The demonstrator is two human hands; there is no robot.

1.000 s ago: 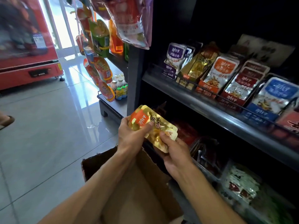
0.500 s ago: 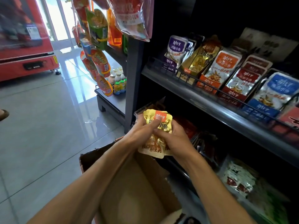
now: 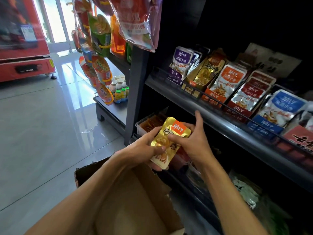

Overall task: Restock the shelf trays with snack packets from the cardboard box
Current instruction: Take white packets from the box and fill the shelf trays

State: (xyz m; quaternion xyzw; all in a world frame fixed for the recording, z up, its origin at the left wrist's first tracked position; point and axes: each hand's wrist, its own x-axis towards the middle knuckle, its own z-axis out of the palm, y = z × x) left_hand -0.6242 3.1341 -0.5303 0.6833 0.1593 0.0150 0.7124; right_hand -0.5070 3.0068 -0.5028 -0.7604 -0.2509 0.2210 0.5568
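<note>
**Count at the shelf**

Two hands: left hand (image 3: 144, 146), right hand (image 3: 191, 141). One gold packet (image 3: 171, 139) held between them. One cardboard box (image 3: 132, 197). One red vending machine (image 3: 22, 39). Upper shelf (image 3: 220, 119): five packet colours showing.

The gold packet (image 3: 171, 141) pinched between the left hand (image 3: 145, 148) and the right hand (image 3: 191, 141) carries an orange tab printed 劲仔, with 深海 legible beneath it; up and to the right of the hands, the purple packet (image 3: 181, 61) reads 劲仔 and 深海小鱼; the orange packet (image 3: 228, 78) beside it shows the same two lines; high above the hands, a hanging clear bag (image 3: 135, 26) has a label ending in GUM; other print is too blurred to read.
</note>
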